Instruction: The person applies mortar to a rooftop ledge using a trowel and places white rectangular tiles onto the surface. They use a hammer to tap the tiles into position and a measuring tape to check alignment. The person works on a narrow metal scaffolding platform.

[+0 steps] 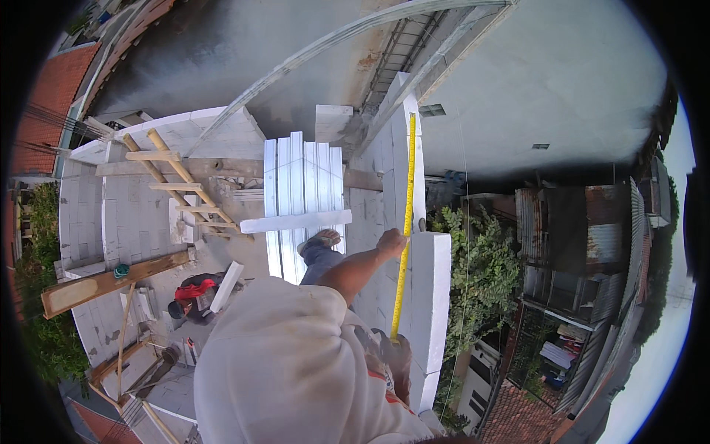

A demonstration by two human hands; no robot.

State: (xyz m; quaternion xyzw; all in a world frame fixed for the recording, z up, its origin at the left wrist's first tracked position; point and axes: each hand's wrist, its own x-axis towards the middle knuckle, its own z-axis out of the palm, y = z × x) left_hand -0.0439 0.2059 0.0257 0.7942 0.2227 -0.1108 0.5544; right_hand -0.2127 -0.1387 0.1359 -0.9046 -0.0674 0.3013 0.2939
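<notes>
Here | left hand (391, 243) pinches yellow tape (400, 288) mid-length | right hand (398, 358) at near end, grip unclear

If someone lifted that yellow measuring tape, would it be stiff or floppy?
The measuring tape looks thin, so it'd probably flex. Its straight run along the white block wall suggests some stiffness. Being narrow, it's likely light.

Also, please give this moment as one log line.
left hand: holding long yellow measuring tape; right hand: at tape's near end; tape: stretched along white block wall
</notes>
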